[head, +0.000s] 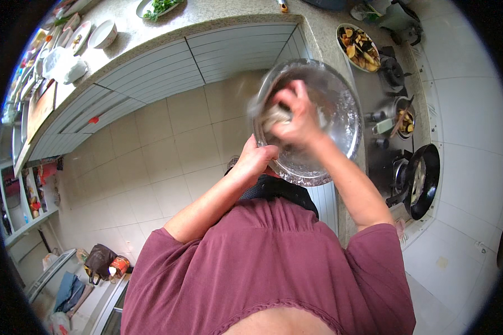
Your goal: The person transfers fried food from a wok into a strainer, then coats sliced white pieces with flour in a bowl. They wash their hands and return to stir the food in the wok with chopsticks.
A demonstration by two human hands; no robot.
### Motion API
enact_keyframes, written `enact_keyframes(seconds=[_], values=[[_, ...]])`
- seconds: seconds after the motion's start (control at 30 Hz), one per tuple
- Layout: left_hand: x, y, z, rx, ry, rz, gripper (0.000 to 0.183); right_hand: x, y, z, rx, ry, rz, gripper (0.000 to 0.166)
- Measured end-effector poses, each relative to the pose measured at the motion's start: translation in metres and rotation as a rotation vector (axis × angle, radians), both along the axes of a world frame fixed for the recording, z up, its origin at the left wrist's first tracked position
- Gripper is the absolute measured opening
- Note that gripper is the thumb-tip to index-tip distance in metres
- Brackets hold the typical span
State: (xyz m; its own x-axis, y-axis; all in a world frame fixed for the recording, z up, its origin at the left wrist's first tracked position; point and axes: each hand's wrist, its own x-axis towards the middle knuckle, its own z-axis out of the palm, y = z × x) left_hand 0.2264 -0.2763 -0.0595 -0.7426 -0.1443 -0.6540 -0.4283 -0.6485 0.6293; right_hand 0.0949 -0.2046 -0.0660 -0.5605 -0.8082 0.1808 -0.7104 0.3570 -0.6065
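Note:
My left hand (257,158) grips the near left rim of a large round metal basin (343,121), its thumb over the edge. The basin is held in front of my body, beside the stove counter. Inside it, my right hand (297,115) is blurred, with fingers bent around or against a pale, dough-like mass (276,117); whether the fingers close on it cannot be told. White floury residue coats the basin's inner wall. The basin's underside is hidden.
On the right, a black wok (434,180) with pale food sits on the stove, near a small pot (406,125) with food pieces. An oval plate of cooked food (358,48) stands beyond. A white bowl (102,34), a plate of greens (159,8) and a cutting board (41,111) lie on the counter.

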Motion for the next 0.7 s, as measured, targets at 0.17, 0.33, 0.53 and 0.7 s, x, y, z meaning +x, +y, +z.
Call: enact_keyframes(seconds=[0.17, 0.33, 0.53, 0.7], values=[[-0.002, 0.002, 0.003, -0.012, -0.027, 0.028, 0.031, -0.010, 0.010, -0.008, -0.268, -0.372, -0.058, 0.032], [-0.002, 0.003, 0.000, -0.001, -0.018, -0.017, 0.034, -0.015, 0.021, -0.011, -0.354, -0.887, -0.199, 0.032], [-0.002, 0.007, 0.002, 0.009, -0.044, 0.029, 0.033, -0.014, 0.028, -0.021, -0.096, -0.238, -0.038, 0.036], [-0.003, 0.007, 0.008, -0.005, -0.020, 0.064, 0.032, 0.013, 0.025, -0.006, 0.283, 0.034, 0.093, 0.055]])
